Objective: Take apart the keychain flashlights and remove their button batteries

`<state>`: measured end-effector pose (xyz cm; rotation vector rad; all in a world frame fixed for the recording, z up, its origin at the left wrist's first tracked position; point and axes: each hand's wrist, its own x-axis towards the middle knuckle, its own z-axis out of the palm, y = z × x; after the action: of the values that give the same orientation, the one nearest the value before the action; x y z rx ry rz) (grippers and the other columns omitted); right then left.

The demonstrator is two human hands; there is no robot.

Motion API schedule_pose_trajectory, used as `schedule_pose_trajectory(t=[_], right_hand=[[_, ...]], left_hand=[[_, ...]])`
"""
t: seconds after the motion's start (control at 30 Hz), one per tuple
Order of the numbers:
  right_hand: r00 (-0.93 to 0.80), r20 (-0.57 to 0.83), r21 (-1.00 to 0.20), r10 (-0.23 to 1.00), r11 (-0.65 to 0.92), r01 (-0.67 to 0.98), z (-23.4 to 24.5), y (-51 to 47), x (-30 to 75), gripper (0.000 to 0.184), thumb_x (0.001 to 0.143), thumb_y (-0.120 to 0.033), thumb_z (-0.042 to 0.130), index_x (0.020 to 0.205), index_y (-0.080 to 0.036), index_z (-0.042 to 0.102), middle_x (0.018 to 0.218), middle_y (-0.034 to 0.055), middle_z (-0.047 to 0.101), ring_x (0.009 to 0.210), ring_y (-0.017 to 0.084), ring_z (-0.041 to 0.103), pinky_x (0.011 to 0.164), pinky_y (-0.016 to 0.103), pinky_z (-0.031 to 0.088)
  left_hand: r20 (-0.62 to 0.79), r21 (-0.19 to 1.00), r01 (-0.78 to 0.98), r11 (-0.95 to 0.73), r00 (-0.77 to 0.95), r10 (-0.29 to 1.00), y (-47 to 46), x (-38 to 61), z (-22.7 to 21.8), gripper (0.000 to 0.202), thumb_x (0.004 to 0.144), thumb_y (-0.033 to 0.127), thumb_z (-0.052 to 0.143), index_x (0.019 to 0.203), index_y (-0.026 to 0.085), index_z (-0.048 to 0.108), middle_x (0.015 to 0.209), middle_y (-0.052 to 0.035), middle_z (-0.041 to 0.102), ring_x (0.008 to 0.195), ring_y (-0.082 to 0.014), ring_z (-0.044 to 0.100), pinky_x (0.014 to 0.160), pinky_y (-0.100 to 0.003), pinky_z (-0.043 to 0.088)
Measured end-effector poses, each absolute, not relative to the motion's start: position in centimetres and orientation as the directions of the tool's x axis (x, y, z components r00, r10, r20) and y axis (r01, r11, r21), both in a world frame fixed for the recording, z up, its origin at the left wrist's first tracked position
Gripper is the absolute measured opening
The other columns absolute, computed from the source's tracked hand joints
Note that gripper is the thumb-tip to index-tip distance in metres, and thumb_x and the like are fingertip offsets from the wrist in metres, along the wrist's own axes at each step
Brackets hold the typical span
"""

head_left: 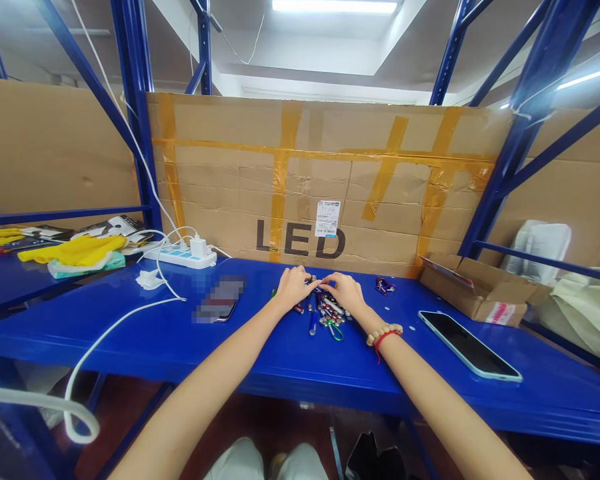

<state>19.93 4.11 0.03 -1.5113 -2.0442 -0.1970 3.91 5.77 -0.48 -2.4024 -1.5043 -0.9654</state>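
A pile of small metallic tube-shaped pieces with carabiner clips [333, 310] lies on the blue shelf top [280, 360], in silver, blue, red and green. My left hand [294, 288] is at the pile's back left, its fingers bent and closed together. From the other side my right hand [344, 291] meets it, thumb and fingers pinched over the back of the pile. The fingertips nearly touch, and what lies between them is too small to make out. A green carabiner [336, 331] sticks out at the front of the pile.
Behind the pile, purple and red clips [385, 287] lie apart. A pale-cased phone [470, 345] and an open cardboard box [480, 287] are on the right. Leftward are a blurred phone [223, 299], a power strip [187, 255] with white cables and yellow cloth [75, 251]. Cardboard [220, 187] stands behind.
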Motion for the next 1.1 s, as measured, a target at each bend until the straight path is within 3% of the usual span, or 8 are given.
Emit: schedule_pose_trajectory(t=[1.1], right_hand=[[-0.195, 0.509, -0.199, 0.839, 0.335, 0.921, 0.2, 4.0, 19.9, 0.016, 0.082, -0.035, 0.057, 0.083, -0.024, 0.068, 0.090, -0.0006, 0.068, 0.077, 0.014, 0.059, 0.055, 0.023, 0.032]], left_hand=[[0.543, 0.273, 0.844, -0.462, 0.261, 0.798, 4.5, 4.0, 0.3, 0.042, 0.084, 0.048, 0.046, 0.066, 0.018, 0.069, 0.084, -0.0047, 0.063, 0.086, -0.0187, 0.057, 0.078, -0.031, 0.036]])
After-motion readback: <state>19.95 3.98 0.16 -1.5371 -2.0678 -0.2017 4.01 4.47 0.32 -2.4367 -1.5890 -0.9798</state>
